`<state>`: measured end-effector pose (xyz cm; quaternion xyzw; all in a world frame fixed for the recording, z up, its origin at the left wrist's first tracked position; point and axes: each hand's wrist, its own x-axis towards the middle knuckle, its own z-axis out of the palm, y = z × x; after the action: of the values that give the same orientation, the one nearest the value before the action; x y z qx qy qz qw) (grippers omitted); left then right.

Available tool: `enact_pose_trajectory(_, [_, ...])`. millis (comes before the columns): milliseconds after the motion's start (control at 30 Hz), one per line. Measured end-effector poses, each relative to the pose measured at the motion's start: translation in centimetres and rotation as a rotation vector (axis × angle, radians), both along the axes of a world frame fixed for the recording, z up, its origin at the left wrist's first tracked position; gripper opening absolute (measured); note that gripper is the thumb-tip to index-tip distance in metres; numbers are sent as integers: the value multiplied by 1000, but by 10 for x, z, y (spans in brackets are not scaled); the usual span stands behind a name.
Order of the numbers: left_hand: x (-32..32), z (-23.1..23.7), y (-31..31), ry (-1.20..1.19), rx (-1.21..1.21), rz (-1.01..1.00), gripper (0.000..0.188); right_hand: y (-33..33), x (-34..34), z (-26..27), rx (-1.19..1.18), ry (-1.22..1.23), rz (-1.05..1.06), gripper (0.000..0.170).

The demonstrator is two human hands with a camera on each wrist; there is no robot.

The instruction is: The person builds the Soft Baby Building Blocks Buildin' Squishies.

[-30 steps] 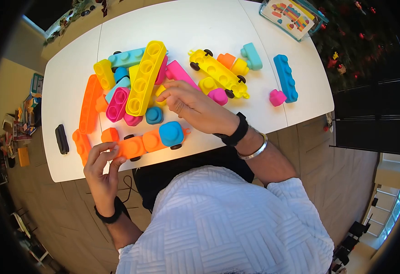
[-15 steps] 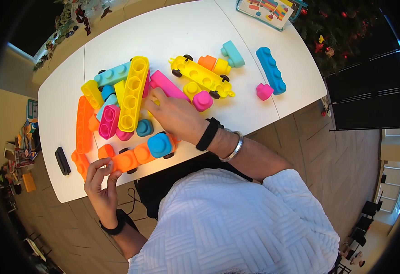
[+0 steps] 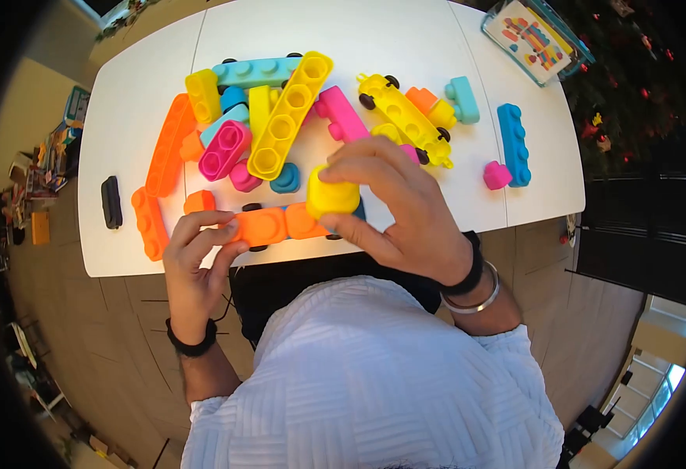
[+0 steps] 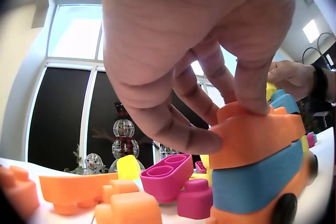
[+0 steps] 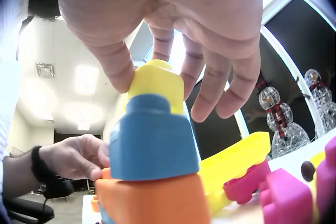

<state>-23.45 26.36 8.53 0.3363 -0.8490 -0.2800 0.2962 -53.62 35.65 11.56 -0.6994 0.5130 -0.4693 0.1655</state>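
Thumb and fingers of the left hand [image 3: 198, 254] grip the left end of an orange block [image 3: 263, 227], the top layer of a wheeled stack at the table's front edge. Beneath it a blue layer [image 4: 252, 182] shows in the left wrist view. The right hand [image 3: 409, 207] pinches a small yellow block [image 3: 333, 195] over the right end of the stack. From the right wrist, that yellow block [image 5: 157, 83] appears at a blue block [image 5: 152, 145] standing on orange; whether they are joined I cannot tell.
Behind the stack lie a long yellow block [image 3: 290, 117], a magenta one [image 3: 224, 150] and several others. A yellow wheeled base [image 3: 405, 117] is farther right, near a long blue block [image 3: 514, 144]. A dark case [image 3: 111, 202] lies left; a clear box [image 3: 531, 39] stands back right.
The right hand has come from among the loose blocks to the stack's right end, with a yellow block now visible in its grip. The left hand keeps its grip. The head view has shifted.
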Motion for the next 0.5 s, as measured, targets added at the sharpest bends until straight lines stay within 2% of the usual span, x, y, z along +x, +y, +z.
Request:
enact_pose_trajectory(100, [-8,-1,4,23,42,-13,30,6,10,-2,23,50,25,44])
enact_pose_trajectory(267, [-13,-1,8,33,52,-11,29,7,23,-1,39,-44,72,39])
enact_pose_trajectory(333, [-14,-2,8,8,52,-2,28,4,21,-2,87,309,69,35])
enact_pose_trajectory(500, [-19,-3,12,27,42,0,28,8,20,-3,88,333,81,29])
